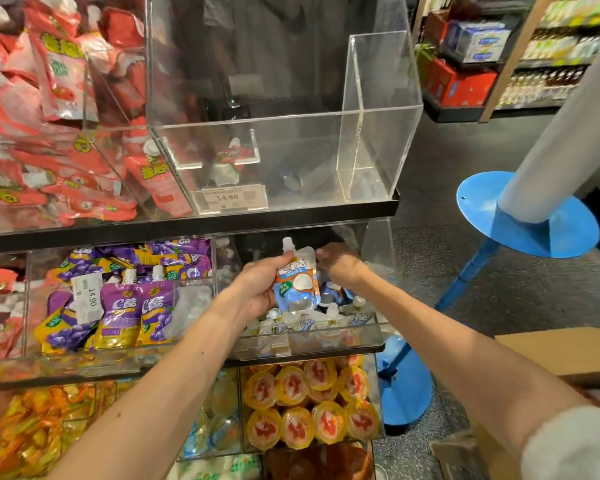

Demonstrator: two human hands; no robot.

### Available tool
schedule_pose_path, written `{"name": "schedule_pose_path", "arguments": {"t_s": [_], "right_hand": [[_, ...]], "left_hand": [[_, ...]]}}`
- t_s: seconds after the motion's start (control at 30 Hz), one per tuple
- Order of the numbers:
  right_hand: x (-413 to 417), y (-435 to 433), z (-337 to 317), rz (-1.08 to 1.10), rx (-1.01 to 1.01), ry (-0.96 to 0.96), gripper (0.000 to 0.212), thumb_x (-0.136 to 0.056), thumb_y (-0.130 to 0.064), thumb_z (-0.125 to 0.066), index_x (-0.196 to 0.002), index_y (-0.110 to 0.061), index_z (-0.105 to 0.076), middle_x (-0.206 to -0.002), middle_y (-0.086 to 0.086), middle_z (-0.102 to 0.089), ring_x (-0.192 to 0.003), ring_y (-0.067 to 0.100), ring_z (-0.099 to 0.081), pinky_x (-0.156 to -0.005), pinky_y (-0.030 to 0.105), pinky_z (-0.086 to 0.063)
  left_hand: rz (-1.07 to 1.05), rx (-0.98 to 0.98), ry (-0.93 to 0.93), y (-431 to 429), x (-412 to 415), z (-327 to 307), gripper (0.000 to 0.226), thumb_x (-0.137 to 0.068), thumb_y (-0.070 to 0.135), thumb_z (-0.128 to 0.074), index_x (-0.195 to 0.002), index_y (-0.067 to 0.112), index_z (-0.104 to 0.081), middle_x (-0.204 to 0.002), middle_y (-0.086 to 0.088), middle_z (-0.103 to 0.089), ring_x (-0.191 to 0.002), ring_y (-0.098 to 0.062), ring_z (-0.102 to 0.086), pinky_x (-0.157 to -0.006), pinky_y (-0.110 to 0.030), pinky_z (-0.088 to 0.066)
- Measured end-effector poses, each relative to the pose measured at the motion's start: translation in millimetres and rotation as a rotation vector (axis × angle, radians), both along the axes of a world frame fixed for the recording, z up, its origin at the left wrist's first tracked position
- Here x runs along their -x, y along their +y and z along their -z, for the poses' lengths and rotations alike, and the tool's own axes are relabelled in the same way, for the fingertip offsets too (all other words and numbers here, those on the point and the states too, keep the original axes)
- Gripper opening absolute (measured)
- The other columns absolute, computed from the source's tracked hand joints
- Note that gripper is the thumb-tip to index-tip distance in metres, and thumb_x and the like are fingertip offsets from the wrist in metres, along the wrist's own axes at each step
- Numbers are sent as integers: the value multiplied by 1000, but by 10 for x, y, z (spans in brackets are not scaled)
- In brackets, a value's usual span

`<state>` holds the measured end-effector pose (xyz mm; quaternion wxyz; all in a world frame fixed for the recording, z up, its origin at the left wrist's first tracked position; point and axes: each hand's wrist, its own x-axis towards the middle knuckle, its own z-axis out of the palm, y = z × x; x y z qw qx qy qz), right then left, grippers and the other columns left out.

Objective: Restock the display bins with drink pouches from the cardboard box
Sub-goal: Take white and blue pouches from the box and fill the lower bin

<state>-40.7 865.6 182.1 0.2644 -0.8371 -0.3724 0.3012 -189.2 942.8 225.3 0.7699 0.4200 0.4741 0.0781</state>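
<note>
My left hand (257, 285) grips a blue-and-white coconut drink pouch (297, 282) with a white spout, held upright over the middle-shelf clear bin (326, 344). My right hand (338, 263) reaches into the same bin just right of the pouch, fingers curled at the pouch's upper edge; what they hold is hidden. Several matching blue-white pouches (326, 317) lie in the bin below. The cardboard box (565, 355) shows at the right edge, beside my right forearm.
Purple grape pouches (129, 306) fill the neighbouring bin, red pouches (66, 98) the upper left. A nearly bare acrylic bin (378, 133) sits above. Jelly cups (309, 403) fill the lower shelf. A blue stand (527, 220) and another person's grey sleeve (561, 133) are at right.
</note>
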Motion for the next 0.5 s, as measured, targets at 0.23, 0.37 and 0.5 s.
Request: {"name": "schedule_pose_path", "arguments": {"t_s": [0.23,0.37,0.5], "right_hand": [[364,-571,-394,213,-231,578,41,-94,-24,-67,-124,-3,-49,-105,12,-64,-70,20,-68,-62,35,-61],[32,-481,-174,498,-160,368,39,-95,-19,-64,-122,3,-46,-109,15,-62,-59,16,-68,-47,27,-55],[-63,-276,-136,471,50,262,34,-102,-18,-50,-131,-2,-56,-125,17,-64,-99,24,-69,-81,30,-56]], "left_hand": [[-40,3,-101,-93,-354,99,30,-98,22,-62,-116,-1,-60,-87,-18,-75,-65,-22,-73,-53,-32,-60],[104,-134,-185,-133,-421,205,54,-86,-7,-69,-133,9,-47,-104,-20,-73,-80,-24,-75,-72,-33,-63],[512,-403,-8,-182,-586,173,33,-84,-2,-74,-115,8,-67,-104,-7,-71,-97,-18,-68,-91,-31,-55]]}}
